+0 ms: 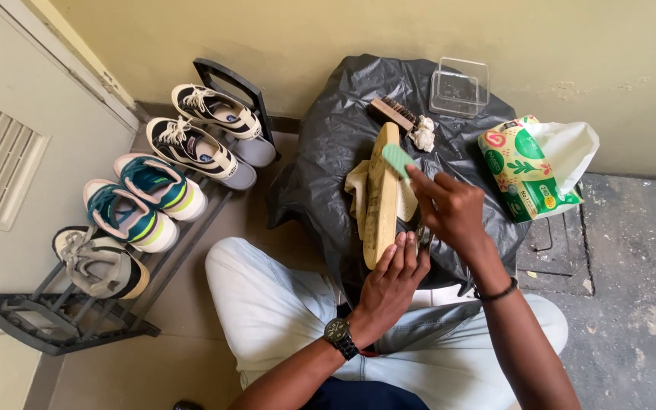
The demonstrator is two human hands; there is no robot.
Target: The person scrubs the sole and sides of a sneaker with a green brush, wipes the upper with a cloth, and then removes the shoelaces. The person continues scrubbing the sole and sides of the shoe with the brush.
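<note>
My left hand [395,275] grips the near end of a tan sandal [380,199] held on its edge over a black plastic bag [328,152]. My right hand [449,206] pinches a small green pad [398,160] against the sandal's upper side. A pale cloth [357,188] lies under the sandal. I sit cross-legged in light jeans, with a watch on the left wrist and a dark band on the right.
A wooden brush [393,114] and a white rag [423,134] lie on the bag, a clear plastic box [459,86] behind them. A green tissue pack [534,165] sits right. A shoe rack [77,315] with several sneakers [162,186] stands left by the wall.
</note>
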